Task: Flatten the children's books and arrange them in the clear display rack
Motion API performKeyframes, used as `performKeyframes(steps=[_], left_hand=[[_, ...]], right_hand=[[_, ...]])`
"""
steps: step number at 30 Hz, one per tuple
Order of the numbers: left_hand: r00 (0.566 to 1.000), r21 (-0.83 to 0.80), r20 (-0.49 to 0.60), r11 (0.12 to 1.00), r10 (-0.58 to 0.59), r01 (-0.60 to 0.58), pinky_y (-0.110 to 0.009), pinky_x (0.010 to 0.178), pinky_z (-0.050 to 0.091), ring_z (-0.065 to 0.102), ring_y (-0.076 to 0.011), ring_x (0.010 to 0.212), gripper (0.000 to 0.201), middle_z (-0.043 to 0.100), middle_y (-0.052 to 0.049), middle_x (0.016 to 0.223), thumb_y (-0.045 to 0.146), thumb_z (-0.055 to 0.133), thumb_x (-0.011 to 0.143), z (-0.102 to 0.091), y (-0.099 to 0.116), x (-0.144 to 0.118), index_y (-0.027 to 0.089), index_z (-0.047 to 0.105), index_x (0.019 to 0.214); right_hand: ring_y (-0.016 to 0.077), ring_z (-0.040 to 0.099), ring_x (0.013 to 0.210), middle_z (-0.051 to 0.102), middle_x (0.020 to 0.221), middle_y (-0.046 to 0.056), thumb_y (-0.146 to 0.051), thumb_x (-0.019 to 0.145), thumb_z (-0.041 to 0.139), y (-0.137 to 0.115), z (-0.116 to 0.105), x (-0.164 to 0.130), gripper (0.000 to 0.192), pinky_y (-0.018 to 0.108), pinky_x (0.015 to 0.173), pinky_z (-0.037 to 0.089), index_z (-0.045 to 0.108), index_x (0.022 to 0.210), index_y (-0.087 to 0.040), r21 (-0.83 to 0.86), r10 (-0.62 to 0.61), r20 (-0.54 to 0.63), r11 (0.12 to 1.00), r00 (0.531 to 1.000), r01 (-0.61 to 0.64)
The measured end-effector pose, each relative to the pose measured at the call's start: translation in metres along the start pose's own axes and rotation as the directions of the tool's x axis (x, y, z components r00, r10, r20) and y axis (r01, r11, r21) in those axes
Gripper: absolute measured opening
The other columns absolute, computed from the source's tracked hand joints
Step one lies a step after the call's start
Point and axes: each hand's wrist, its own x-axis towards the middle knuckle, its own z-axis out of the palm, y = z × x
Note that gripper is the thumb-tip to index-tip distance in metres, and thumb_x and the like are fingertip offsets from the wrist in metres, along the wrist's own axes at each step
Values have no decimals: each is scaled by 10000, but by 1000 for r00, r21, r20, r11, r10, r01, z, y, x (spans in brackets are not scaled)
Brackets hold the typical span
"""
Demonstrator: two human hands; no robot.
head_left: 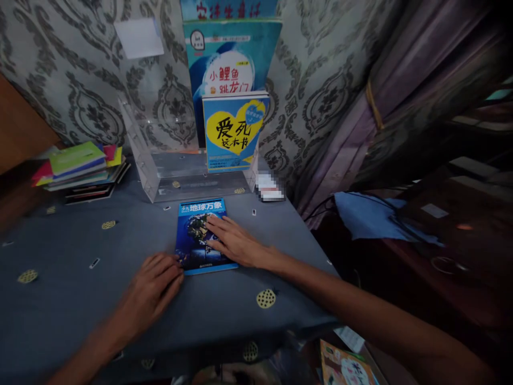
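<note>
The left hand (154,283) rests on the table with its fingers loosely bent against the left edge of the blue book (196,238); whether it grips the edge I cannot tell. The right hand (238,240) lies spread over the right part of the cover, fingers extended. The book lies flat at the middle of the grey tablecloth (132,230), just on the near side of a clear stand (192,184). At far left is a stack of books (80,168). The stand's right half holds an upright yellow-heart book (232,133), with a taller teal book (228,53) behind it. Just right of the stand lies a pixelated item (270,187). Farther right hangs a tied curtain (344,123), then a blue cloth (364,214).
</note>
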Motion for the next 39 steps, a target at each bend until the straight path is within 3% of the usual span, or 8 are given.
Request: performKeyframes(steps=[5, 11, 18, 21, 27, 31, 35, 39], left_hand=[[990, -32, 54, 991, -131, 133, -302, 751, 523, 628, -168, 739, 334, 660, -31, 786, 334, 443, 1027, 3, -8, 18, 218, 671, 812], [947, 84, 13, 944, -322, 319, -490, 956, 523, 637, -320, 1134, 491, 688, -128, 1221, 576, 513, 946, 25, -54, 35, 200, 648, 1232], [887, -84, -2, 884, -461, 459, -575, 1034, 461, 610, -367, 1201, 595, 686, -153, 1253, 608, 541, 904, 40, -62, 57, 193, 607, 1324], [785, -395, 41, 712, -618, 581, -507, 1018, 497, 640, -344, 1174, 614, 698, -131, 1236, 612, 661, 818, 34, -59, 65, 220, 627, 1291], [430, -823, 260, 35, -865, 568, -247, 642, 587, 735, -183, 786, 417, 749, -75, 984, 239, 769, 777, 20, -55, 83, 176, 631, 1166], [401, -822, 446, -189, -800, 538, -231, 554, 584, 730, -178, 658, 216, 744, -53, 808, 82, 706, 784, 21, -42, 95, 140, 676, 989], [386, -845, 436, -222, -813, 486, -239, 583, 605, 723, -173, 624, 135, 736, -31, 731, 30, 685, 771, 23, -32, 103, 137, 683, 854], [426, -879, 401, -209, -811, 429, -258, 631, 621, 723, -175, 640, 102, 751, -42, 766, 55, 695, 773, 20, -29, 109, 124, 696, 848]], right_hand=[[289, 344, 1506, 427, 1573, 214, -327, 1049, 449, 25, -6, 30, 494, 505, 1246, 285, 497, 1449, -42, -20, 189, -28, 982, 982, -189], [311, 352, 1499, 418, 1569, 237, -350, 1027, 487, 28, -4, 27, 524, 514, 1241, 292, 488, 1454, -46, -46, 306, -105, 949, 946, -312], [328, 435, 1450, 489, 1518, 243, -342, 1011, 491, 9, 9, -3, 486, 532, 1188, 394, 506, 1424, -86, -57, 234, -178, 967, 956, -247], [315, 412, 1465, 473, 1533, 227, -306, 1018, 463, 7, 15, -8, 452, 510, 1199, 391, 513, 1418, -101, -41, 201, -211, 976, 957, -214], [329, 442, 1439, 414, 1565, 242, -307, 1011, 470, 7, 12, -11, 449, 489, 1192, 404, 524, 1395, -81, -21, 191, -218, 979, 957, -201], [326, 457, 1427, 416, 1567, 222, -300, 991, 501, 6, 9, -12, 451, 482, 1167, 438, 522, 1399, -107, 9, 197, -254, 979, 947, -201], [325, 421, 1456, 386, 1584, 237, -297, 1001, 462, 11, 11, -13, 532, 483, 1165, 442, 425, 1489, -88, 93, 249, -272, 968, 930, -232], [278, 360, 1500, 353, 1619, 195, -275, 1041, 341, 19, 18, -14, 578, 454, 1180, 435, 250, 1595, -138, 190, 296, -327, 951, 897, -245]])
